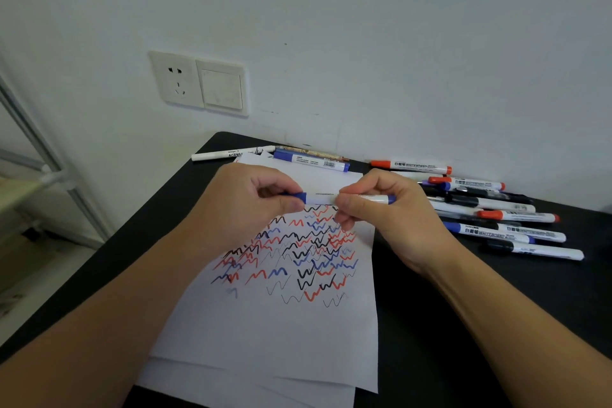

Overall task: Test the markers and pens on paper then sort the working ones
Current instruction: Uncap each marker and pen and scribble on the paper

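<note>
A blue-capped white marker [323, 199] lies level between both hands above the paper [281, 334]. My left hand [251, 202] pinches its blue cap end. My right hand [381, 209] grips the barrel near the other blue end. The paper is covered with red, blue and black zigzag test strokes. A pile of several markers [490, 212] with red, blue and black caps lies to the right of the paper. Behind the paper, near the wall, lie a blue marker [311, 161] and a white acrylic pen [231, 153].
The black table [463, 325] stands against a white wall with a socket and switch plate [198, 83]. More sheets lie under the top paper. The table's left edge drops to the floor, where a metal frame [39, 156] stands.
</note>
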